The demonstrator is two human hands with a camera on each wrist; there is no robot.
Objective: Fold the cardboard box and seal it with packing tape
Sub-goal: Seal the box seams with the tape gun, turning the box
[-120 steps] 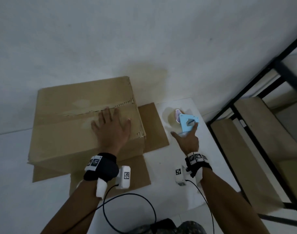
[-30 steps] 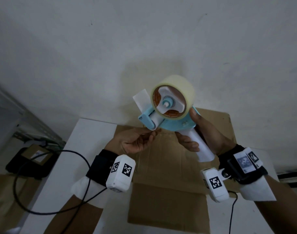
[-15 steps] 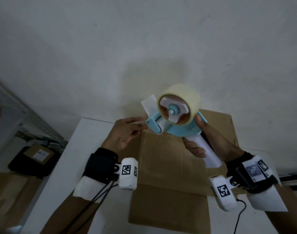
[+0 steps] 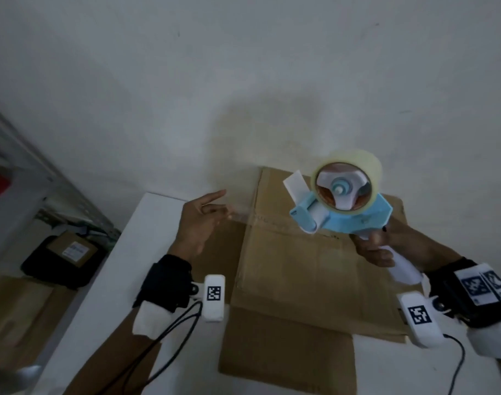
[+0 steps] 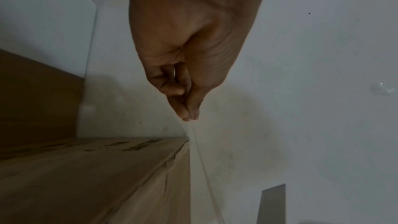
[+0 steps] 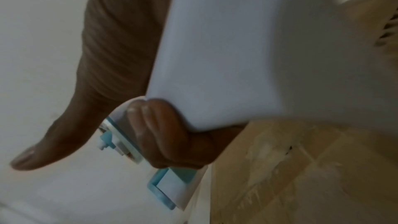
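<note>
clear thin tape strip [image 4: 240, 216] pinched by left hand [image 4: 199, 223] – flimsy, clingy | blue-and-white plastic tape dispenser [image 4: 343, 203] gripped by right hand [image 4: 377, 248] at rigid handle | brown cardboard box [image 4: 300, 269] stiff, light

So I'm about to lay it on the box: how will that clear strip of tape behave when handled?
The clear tape strip looks thin and floppy, staying straight only because the left hand pinches it taut from the blue dispenser. Slackened, it would likely curl and stick to itself.

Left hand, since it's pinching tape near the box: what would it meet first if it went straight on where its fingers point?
Likely the white wall; the left hand points just past a corner of the cardboard box, though depth is unclear.
</note>
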